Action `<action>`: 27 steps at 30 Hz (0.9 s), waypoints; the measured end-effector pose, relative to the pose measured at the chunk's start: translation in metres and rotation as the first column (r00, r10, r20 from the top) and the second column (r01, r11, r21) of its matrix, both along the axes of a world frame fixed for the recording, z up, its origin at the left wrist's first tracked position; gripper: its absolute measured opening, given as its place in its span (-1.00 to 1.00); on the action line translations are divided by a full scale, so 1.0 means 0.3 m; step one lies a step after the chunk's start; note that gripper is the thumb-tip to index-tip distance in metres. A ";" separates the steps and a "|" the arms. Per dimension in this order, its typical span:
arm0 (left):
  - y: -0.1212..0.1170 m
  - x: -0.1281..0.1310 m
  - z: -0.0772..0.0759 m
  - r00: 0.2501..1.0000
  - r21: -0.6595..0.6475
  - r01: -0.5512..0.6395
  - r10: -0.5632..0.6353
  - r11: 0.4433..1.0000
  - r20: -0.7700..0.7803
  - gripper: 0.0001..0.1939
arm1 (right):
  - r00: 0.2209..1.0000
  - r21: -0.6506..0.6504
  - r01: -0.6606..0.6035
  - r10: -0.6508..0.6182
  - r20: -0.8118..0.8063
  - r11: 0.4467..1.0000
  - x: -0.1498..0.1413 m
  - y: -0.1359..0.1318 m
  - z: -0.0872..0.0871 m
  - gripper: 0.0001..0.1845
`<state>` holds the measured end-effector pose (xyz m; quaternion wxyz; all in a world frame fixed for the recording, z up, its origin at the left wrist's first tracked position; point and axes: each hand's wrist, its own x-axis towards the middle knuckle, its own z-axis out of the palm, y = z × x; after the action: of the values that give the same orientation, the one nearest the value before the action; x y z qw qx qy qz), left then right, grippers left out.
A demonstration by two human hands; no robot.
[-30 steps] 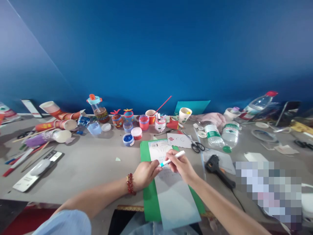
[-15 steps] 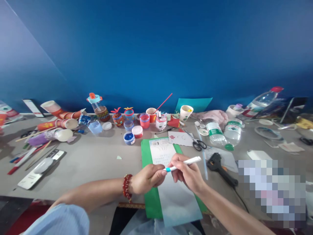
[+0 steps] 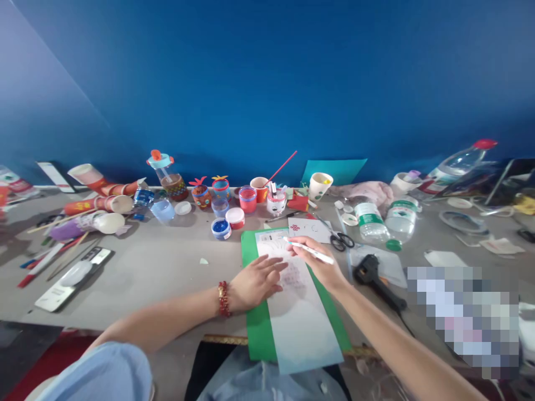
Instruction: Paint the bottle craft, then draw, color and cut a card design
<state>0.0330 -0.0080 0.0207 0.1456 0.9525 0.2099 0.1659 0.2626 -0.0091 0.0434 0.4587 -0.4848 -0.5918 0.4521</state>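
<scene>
One held white marker [image 3: 320, 254], one green sheet [image 3: 258, 334], one glue gun [image 3: 368, 272], two squat green-labelled bottles [image 3: 370, 221], two pineapple-style pots [image 3: 201, 197] (one of them red-leaved), one red-capped bottle [image 3: 458, 161].

Held aslant over the far part of a long paper [image 3: 304, 328]: a slim white pen [image 3: 320, 255], with tip pointing left; contact with the surface unclear. Laid flat, face up, white fading to pale blue at the near end, marked with curved lines and small faint rows. Underneath, showing along both sides: a green sheet [image 3: 259, 334].
</scene>
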 end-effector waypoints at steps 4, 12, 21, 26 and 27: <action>-0.001 0.019 -0.048 0.994 -0.021 -0.011 0.009 1.000 -0.109 -0.59 | 0.996 -0.072 0.025 -0.018 0.085 0.997 -0.007 -0.005 -0.086 -0.65; -0.080 -0.026 -0.049 1.000 -0.022 -0.005 0.004 1.000 -0.027 -0.69 | 0.995 -0.112 0.021 -0.009 0.104 0.994 0.000 -0.091 -0.084 -0.65; -0.145 -0.261 0.025 0.955 0.147 -0.262 0.279 0.954 -0.104 -0.79 | 0.998 -0.110 0.064 -0.065 -0.001 0.992 -0.006 -0.080 -0.117 -0.63; -0.158 -0.336 0.123 0.859 0.267 -0.451 0.495 0.852 -0.130 -0.77 | 0.997 -0.131 0.073 -0.072 0.007 0.989 -0.013 -0.085 -0.115 -0.63; -0.155 -0.318 0.127 0.887 0.262 -0.415 0.451 0.871 -0.094 -0.79 | 0.997 -0.140 0.074 -0.073 0.014 0.987 -0.015 -0.084 -0.112 -0.63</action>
<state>-0.0623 -0.0544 0.0590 -0.0252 0.9011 0.4079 0.1447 0.2581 -0.0344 0.0098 0.4371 -0.5393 -0.5420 0.4735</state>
